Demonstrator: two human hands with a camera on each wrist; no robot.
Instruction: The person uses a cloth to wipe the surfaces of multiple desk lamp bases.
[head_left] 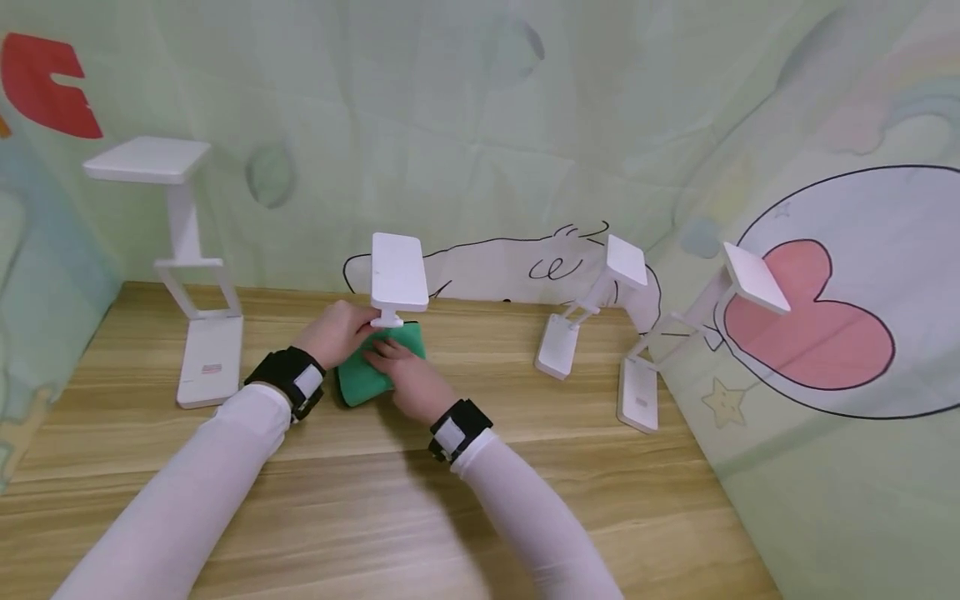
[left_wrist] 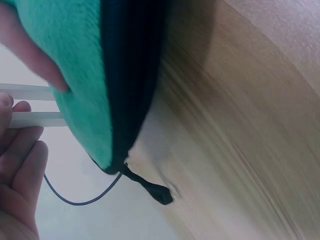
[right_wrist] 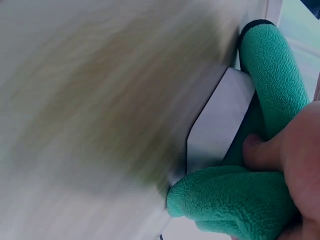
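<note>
Green microfibre cloth [head_left: 375, 367] lies on my middle folding lamp's [head_left: 398, 275] base, mid-desk [head_left: 525, 500]: my right hand [head_left: 408, 379] presses and pinches it, my left hand [head_left: 337, 332] grips the stem, so I judge wiping underway, needing steady bracing next.

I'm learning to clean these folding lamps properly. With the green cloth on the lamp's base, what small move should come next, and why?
Probably slide the right hand with the green cloth along the lamp's base. The cloth is bunched over one end, and the right wrist view shows bare white base beside it. The left hand holds the lamp near its stem, so it looks steadied.
</note>
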